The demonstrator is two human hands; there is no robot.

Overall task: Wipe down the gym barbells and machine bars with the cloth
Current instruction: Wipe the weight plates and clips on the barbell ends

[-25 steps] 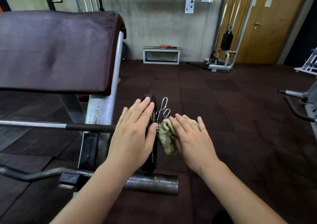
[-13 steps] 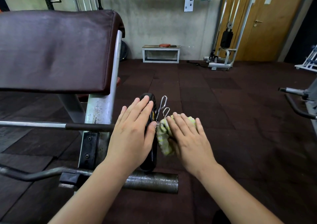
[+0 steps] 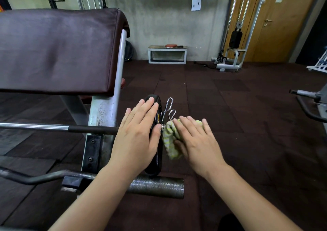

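— How is the cloth (image 3: 171, 139) to be described?
— It is seen as a small bunched rag, pale with yellow-green stripes. It is wrapped at the outer end of the barbell (image 3: 53, 127), just outside the spring collar (image 3: 168, 107) and the black weight plate (image 3: 155, 165). The bar's tip is hidden beneath it.
— And how is it held?
— It is clasped by the right hand (image 3: 196, 140), with the fingers draped over the top and the thumb tucked beneath. The left hand (image 3: 138, 135) is laid flat against the weight plate, fingers straight and together.
— Where is the barbell carried?
— It is rested across the white frame (image 3: 104, 112) under the maroon pad (image 3: 56, 50). A second bar (image 3: 156, 186) with a threaded sleeve is racked lower down.
— Can any writing be read?
— Yellow marks are seen on the plate's face, but they cannot be made out. A white sheet (image 3: 196, 2) is fixed to the concrete wall, and its print is too small to be read.
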